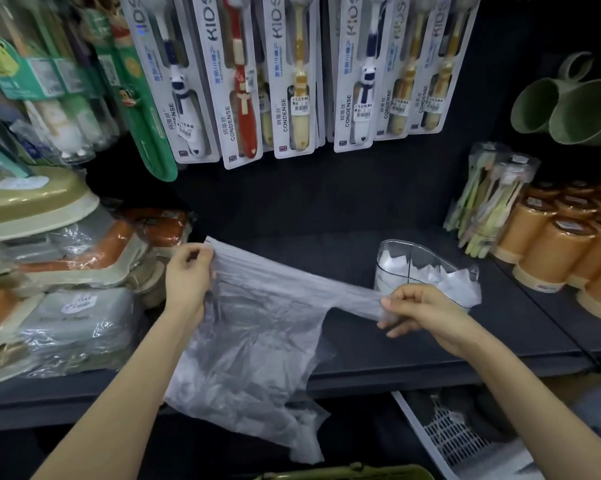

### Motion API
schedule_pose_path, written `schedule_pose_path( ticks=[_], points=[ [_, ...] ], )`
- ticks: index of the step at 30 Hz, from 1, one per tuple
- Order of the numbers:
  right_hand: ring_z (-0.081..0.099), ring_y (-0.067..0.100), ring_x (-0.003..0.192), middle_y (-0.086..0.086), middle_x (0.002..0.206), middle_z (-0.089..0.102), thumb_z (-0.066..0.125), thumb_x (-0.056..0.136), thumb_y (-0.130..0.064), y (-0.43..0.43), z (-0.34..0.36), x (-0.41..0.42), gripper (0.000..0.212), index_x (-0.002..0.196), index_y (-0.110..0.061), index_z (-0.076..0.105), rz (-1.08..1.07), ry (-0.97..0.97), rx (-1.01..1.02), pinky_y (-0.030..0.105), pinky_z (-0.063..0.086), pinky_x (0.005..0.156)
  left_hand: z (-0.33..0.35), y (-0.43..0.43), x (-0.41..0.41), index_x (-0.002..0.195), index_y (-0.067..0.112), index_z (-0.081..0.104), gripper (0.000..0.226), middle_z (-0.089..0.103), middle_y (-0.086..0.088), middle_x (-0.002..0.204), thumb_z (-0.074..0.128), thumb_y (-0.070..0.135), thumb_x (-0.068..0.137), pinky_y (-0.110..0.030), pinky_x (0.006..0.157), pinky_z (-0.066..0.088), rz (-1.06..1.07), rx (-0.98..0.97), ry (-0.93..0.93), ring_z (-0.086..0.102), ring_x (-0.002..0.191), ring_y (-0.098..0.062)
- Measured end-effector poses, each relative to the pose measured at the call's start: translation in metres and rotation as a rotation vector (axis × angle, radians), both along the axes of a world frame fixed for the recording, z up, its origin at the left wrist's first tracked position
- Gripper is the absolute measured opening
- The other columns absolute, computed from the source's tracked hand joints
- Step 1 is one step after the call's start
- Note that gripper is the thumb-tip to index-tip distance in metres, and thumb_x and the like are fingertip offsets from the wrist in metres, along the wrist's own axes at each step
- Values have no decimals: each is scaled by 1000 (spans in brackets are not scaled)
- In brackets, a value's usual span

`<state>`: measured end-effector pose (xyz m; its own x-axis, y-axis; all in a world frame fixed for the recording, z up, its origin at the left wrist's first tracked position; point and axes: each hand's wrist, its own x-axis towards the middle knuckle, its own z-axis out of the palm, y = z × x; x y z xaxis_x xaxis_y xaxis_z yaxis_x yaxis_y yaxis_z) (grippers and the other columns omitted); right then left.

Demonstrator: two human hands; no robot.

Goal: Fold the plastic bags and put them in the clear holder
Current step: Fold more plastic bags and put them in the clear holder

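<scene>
- The dark shelf runs across the view. Wrapped goods cover its left end, and the frame cuts off its right end.
- A thin, see-through plastic bag is stretched in the air above the shelf between both hands. Its lower part hangs past the shelf's front lip, crumpled and hard to trace.
- The clear holder stands on the shelf just behind the right hand, which hides its lower front. White folded bags poke out of it.
- The left hand grips the bag's upper left corner, fingers curled round it.
- The right hand pinches the bag's stretched end between thumb and fingers.
</scene>
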<state>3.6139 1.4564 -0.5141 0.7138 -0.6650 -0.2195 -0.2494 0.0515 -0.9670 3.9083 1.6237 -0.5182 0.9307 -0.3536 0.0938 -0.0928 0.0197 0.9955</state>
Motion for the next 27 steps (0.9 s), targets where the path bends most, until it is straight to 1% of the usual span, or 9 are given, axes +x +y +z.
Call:
schedule_pose_path(
  ticks=[7, 11, 13, 15, 16, 18, 21, 24, 27],
  points=[
    [64, 24, 55, 14, 62, 61, 62, 91, -7, -22, 1, 14, 22, 73, -6, 49, -213, -3, -39, 28, 57, 50, -15, -31, -3, 92, 10, 55, 13, 53, -6, 60, 50, 20, 99, -28, 48, 36, 33, 200, -84, 43, 48, -17],
    [60, 24, 58, 12, 74, 61, 63, 92, -10, -36, -1, 24, 18, 106, -9, 52, -367, -60, -89, 27, 55, 49, -26, -51, -5, 88, 11, 52, 13, 52, -6, 59, 48, 18, 98, -28, 48, 35, 95, 269, -7, 42, 46, -19],
    [62, 22, 66, 7, 83, 64, 64, 91, -27, -35, -4, 26, 36, 123, -16, 50, -424, 85, -321, 33, 54, 58, -32, -59, -2, 83, 12, 49, 16, 52, -8, 60, 46, 17, 98, -30, 51, 38, 137, 293, 37, 44, 48, -22],
    [60, 18, 79, -2, 88, 65, 62, 88, -46, -22, -5, 23, 45, 125, -22, 52, -484, 292, -727, 31, 46, 67, -37, -66, 5, 73, 16, 41, 26, 54, -12, 71, 42, 17, 99, -33, 58, 42, 160, 314, 102, 46, 58, -24],
    [60, 15, 83, -6, 91, 65, 59, 86, -52, -11, -4, 21, 45, 121, -25, 55, -477, 299, -830, 31, 43, 70, -37, -68, 9, 69, 19, 36, 31, 51, -11, 76, 40, 16, 99, -33, 62, 41, 162, 329, 140, 44, 61, -22],
    [62, 9, 87, -12, 92, 67, 53, 78, -67, 8, 1, 15, 47, 106, -31, 62, -281, 234, -729, 32, 48, 79, -34, -72, 10, 70, 18, 40, 30, 49, -7, 85, 39, 17, 100, -32, 69, 43, 159, 362, 219, 46, 62, -16],
    [61, 0, 99, -17, 106, 67, 53, 66, -82, 28, 0, 5, 65, 111, -37, 63, 128, 272, -552, 29, 47, 95, -25, -69, 8, 110, 1, 58, 35, 60, -10, 102, 52, 33, 97, -34, 69, 53, 19, 192, 518, 63, 87, -28],
    [59, 2, 97, -18, 104, 66, 66, 78, -58, 28, -18, 3, 43, 113, -33, 63, 158, 347, -708, 27, 46, 88, -4, -48, 0, 107, 1, 56, 53, 63, -14, 102, 55, 52, 90, -35, 65, 51, -249, 76, 757, 63, 89, -29],
    [61, 10, 70, -5, 78, 68, 65, 88, -38, 27, -28, 8, 16, 87, -23, 68, -22, 238, -609, 32, 50, 71, 5, -21, -13, 116, 2, 49, 53, 59, -15, 101, 55, 49, 91, -37, 78, 48, -337, 234, 679, 58, 97, -29]
  ],
)
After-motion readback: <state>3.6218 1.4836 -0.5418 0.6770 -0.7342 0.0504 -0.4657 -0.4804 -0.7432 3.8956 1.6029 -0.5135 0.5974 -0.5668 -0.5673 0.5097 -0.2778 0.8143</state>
